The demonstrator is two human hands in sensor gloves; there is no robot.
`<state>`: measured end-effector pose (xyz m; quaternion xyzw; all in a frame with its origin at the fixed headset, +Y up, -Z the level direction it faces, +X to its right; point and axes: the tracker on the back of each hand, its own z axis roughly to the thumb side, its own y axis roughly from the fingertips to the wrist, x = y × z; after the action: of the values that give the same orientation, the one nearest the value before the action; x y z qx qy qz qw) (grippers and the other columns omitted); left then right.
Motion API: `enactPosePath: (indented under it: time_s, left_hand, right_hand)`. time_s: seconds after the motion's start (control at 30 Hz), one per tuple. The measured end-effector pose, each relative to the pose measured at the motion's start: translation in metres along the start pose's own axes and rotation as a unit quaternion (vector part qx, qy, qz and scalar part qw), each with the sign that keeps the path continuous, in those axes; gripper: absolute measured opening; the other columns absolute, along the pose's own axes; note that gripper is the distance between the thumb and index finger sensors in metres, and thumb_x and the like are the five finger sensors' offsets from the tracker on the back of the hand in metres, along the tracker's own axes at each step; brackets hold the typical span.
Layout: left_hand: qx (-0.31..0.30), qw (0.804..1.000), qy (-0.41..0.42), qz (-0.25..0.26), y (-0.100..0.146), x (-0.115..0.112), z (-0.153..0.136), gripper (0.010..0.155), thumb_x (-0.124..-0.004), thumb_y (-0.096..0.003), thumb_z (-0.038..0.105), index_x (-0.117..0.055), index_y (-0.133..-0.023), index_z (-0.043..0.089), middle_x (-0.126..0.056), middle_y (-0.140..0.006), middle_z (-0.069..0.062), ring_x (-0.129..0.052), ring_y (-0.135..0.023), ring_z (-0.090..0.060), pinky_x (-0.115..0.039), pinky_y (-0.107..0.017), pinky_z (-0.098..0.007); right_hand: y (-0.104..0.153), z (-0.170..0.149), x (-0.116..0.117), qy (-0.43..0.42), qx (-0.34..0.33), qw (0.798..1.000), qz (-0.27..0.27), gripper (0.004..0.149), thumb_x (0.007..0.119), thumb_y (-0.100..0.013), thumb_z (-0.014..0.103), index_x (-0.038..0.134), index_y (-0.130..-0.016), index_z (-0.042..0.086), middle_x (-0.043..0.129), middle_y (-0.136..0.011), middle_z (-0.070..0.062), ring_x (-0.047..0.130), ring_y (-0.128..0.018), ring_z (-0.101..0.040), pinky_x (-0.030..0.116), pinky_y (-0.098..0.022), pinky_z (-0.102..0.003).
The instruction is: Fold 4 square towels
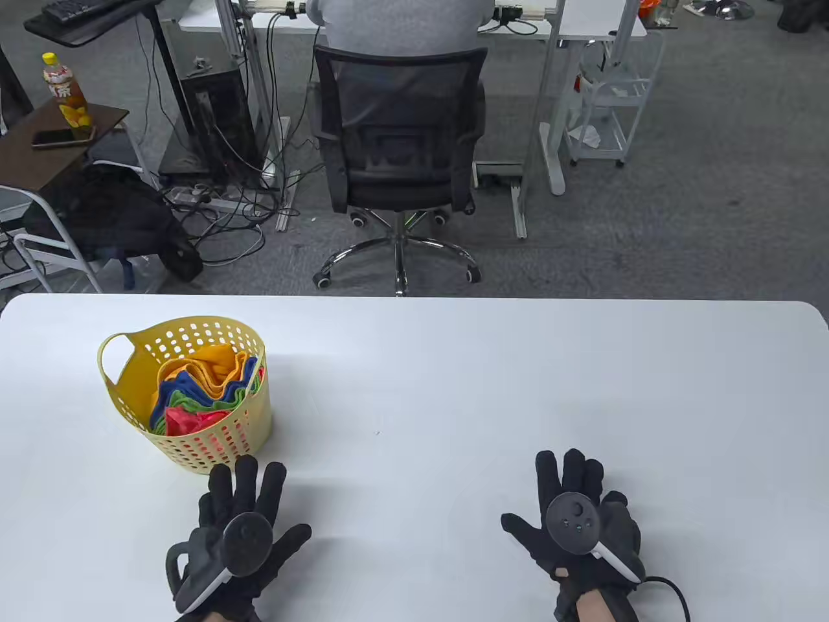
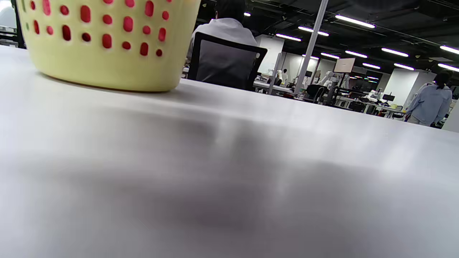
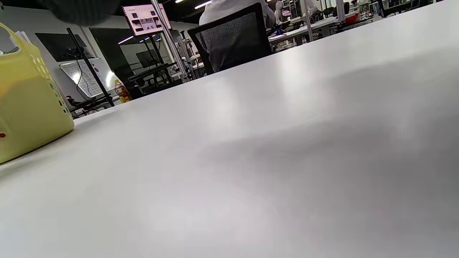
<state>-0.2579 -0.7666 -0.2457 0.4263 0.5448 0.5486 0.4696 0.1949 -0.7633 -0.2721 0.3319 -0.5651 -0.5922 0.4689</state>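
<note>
A yellow perforated basket [image 1: 243,424] stands at the left of the white table [image 1: 453,389]. It holds several bunched towels: orange [image 1: 217,369], blue [image 1: 171,398], green and red [image 1: 188,421]. My left hand [image 1: 243,518] lies flat on the table just in front of the basket, fingers spread, holding nothing. My right hand [image 1: 573,508] lies flat at the front right, fingers spread, holding nothing. The basket's wall fills the top left of the left wrist view [image 2: 104,64] and the left edge of the right wrist view [image 3: 32,114].
Beyond the far table edge stands a black office chair [image 1: 398,136] with a seated person. A side table with a bottle [image 1: 65,97] and a phone is at the far left.
</note>
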Motion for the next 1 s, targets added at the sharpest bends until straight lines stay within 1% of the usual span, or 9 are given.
enactPosePath:
  time_s: [0.33,0.6,0.7,0.8,0.83,0.87,0.9,0.97,1.0]
  left_hand:
    - [0.006,1.000,0.012,-0.010,0.001,0.000,0.000,0.094,-0.060,-0.0441,0.075,-0.009,-0.113,0.038,-0.003,-0.122,-0.010,-0.008,-0.113,-0.049,-0.026,-0.084,-0.065]
    - [-0.027,1.000,0.014,-0.003,0.008,0.006,0.020,0.092,-0.061,-0.0449,0.073,-0.012,-0.114,0.036,-0.010,-0.123,-0.011,-0.017,-0.115,-0.046,-0.028,-0.085,-0.064]
    - [-0.038,0.998,0.021,0.053,0.020,0.031,0.028,0.090,-0.062,-0.0457,0.071,-0.019,-0.115,0.035,-0.020,-0.124,-0.010,-0.022,-0.116,-0.045,-0.031,-0.085,-0.063]
    - [-0.015,0.987,0.060,0.150,0.042,0.079,0.025,0.083,-0.064,-0.0492,0.066,-0.028,-0.117,0.035,-0.032,-0.125,-0.010,-0.029,-0.117,-0.044,-0.033,-0.085,-0.063]
    - [0.014,0.978,0.065,0.198,0.049,0.101,0.019,0.080,-0.065,-0.0505,0.064,-0.031,-0.117,0.035,-0.037,-0.125,-0.006,-0.034,-0.117,-0.044,-0.036,-0.085,-0.063]
    - [0.032,0.973,0.067,0.218,0.051,0.111,0.016,0.079,-0.067,-0.0517,0.062,-0.034,-0.118,0.035,-0.042,-0.125,-0.006,-0.039,-0.118,-0.044,-0.038,-0.086,-0.062]
    - [0.082,0.964,0.062,0.246,0.053,0.136,0.007,0.077,-0.069,-0.0528,0.060,-0.036,-0.118,0.036,-0.045,-0.125,-0.004,-0.042,-0.118,-0.043,-0.039,-0.086,-0.062]
    - [0.144,0.959,0.008,0.244,0.042,0.169,-0.009,0.074,-0.072,-0.0539,0.056,-0.040,-0.118,0.035,-0.050,-0.124,-0.002,-0.046,-0.118,-0.042,-0.039,-0.087,-0.062]
    - [0.168,0.957,-0.010,0.236,0.035,0.178,-0.015,0.071,-0.075,-0.0542,0.053,-0.048,-0.117,0.034,-0.056,-0.123,-0.001,-0.049,-0.118,-0.042,-0.039,-0.086,-0.062]
  right_hand:
    - [0.003,0.003,-0.004,-0.016,-0.013,1.000,-0.009,0.098,0.066,-0.051,0.062,0.007,-0.111,0.013,-0.001,-0.108,-0.042,0.004,-0.091,-0.067,0.015,-0.048,-0.085]
    - [0.003,0.002,-0.004,-0.028,-0.018,0.999,-0.006,0.098,0.066,-0.051,0.061,0.008,-0.111,0.012,-0.001,-0.107,-0.042,0.003,-0.090,-0.067,0.015,-0.048,-0.085]
    - [0.004,0.003,-0.004,-0.030,-0.022,0.999,-0.007,0.097,0.066,-0.051,0.061,0.008,-0.111,0.012,-0.001,-0.107,-0.042,0.003,-0.090,-0.067,0.015,-0.048,-0.084]
    - [0.006,0.005,-0.007,-0.034,-0.028,0.999,-0.012,0.097,0.066,-0.051,0.061,0.008,-0.111,0.012,-0.001,-0.107,-0.043,0.003,-0.090,-0.067,0.015,-0.048,-0.085]
    - [0.006,0.006,-0.008,-0.039,-0.031,0.999,-0.015,0.097,0.066,-0.051,0.061,0.008,-0.111,0.012,-0.002,-0.107,-0.043,0.003,-0.090,-0.067,0.015,-0.048,-0.085]
    - [0.006,0.006,-0.008,-0.040,-0.032,0.999,-0.016,0.097,0.066,-0.051,0.061,0.008,-0.111,0.012,-0.002,-0.107,-0.042,0.003,-0.090,-0.067,0.015,-0.048,-0.085]
    - [0.006,0.006,-0.009,-0.047,-0.034,0.998,-0.018,0.097,0.066,-0.051,0.061,0.008,-0.111,0.012,-0.002,-0.107,-0.042,0.003,-0.090,-0.067,0.014,-0.048,-0.084]
    - [0.006,0.006,-0.008,-0.047,-0.034,0.998,-0.017,0.097,0.066,-0.051,0.061,0.008,-0.111,0.012,-0.002,-0.107,-0.042,0.002,-0.090,-0.066,0.014,-0.048,-0.085]
    - [0.006,0.006,-0.008,-0.048,-0.034,0.998,-0.015,0.097,0.066,-0.051,0.061,0.008,-0.111,0.012,-0.002,-0.107,-0.043,0.002,-0.090,-0.067,0.014,-0.048,-0.084]
